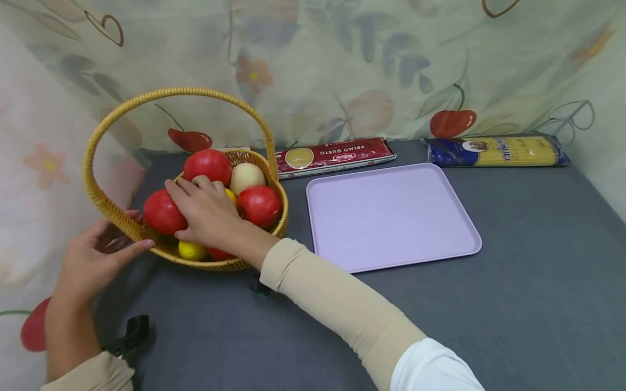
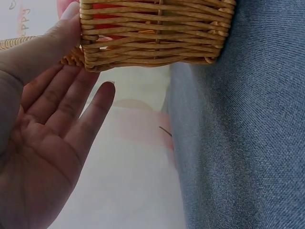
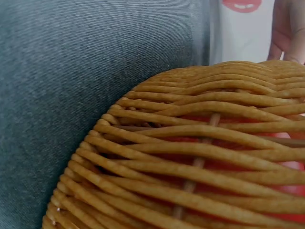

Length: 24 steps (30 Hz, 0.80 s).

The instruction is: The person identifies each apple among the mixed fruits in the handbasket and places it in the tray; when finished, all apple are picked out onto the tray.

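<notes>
A wicker basket (image 1: 230, 265) with a tall arched handle stands at the left of the table, holding several fruits. My left hand (image 1: 93, 260) pinches its left rim near the handle's foot; in the left wrist view the thumb lies on the near side, fingers behind. My right hand (image 1: 207, 212) reaches into the basket and grips a red pomegranate (image 1: 163, 213), thumb below and fingers over its upper side. Around it lie other red pomegranates (image 1: 259, 206), a cream round one (image 1: 246, 178) and a yellow lemon (image 1: 192, 251). Wicker (image 3: 200, 148) hides the right hand in the right wrist view.
Right of the basket lies a lilac tray (image 1: 391, 217). Behind it are a red pasta packet (image 1: 337, 157) and a blue-and-yellow pasta packet (image 1: 499, 151). A patterned cloth (image 1: 313, 70) hangs along the back. Grey fabric (image 1: 528, 304) covers the table.
</notes>
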Available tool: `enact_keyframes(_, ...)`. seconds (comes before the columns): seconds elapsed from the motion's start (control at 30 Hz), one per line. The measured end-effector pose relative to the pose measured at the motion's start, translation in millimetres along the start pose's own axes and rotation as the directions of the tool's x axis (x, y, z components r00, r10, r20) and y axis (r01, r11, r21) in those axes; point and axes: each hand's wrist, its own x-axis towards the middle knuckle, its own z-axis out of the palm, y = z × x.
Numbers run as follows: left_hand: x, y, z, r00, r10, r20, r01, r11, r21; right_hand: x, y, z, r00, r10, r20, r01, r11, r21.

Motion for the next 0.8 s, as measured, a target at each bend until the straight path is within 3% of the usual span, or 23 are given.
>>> enact_keyframes(0.13,-1.1,0.7,-0.1,1.000,0.004,-0.001,-0.004,1.000,-0.009,0.5,1,1,1.000,-0.004,-0.005,0.004,0.999,0.044)
enact_keyframes(0.3,-1.8,1.3,-0.1,1.000,-0.010,-0.002,0.010,1.000,0.009,-3.9,6,4,0.993,-0.064,-0.097,0.073,0.993,0.095)
enact_keyframes(0.47,-1.4,1.5,0.1,1.000,-0.005,-0.011,0.006,0.998,0.059,-10.1,11,6,0.965,-0.126,-0.230,0.155,0.982,0.111)
enact_keyframes(0.6,0.1,1.6,0.1,1.000,-0.005,-0.019,0.006,0.997,0.075,-14.3,15,7,0.938,-0.108,-0.330,0.185,0.960,0.209)
enact_keyframes(0.8,-0.8,0.9,2.2,0.999,0.004,-0.033,-0.002,0.998,0.057,-20.5,18,7,0.918,-0.102,-0.384,0.227,0.928,0.295)
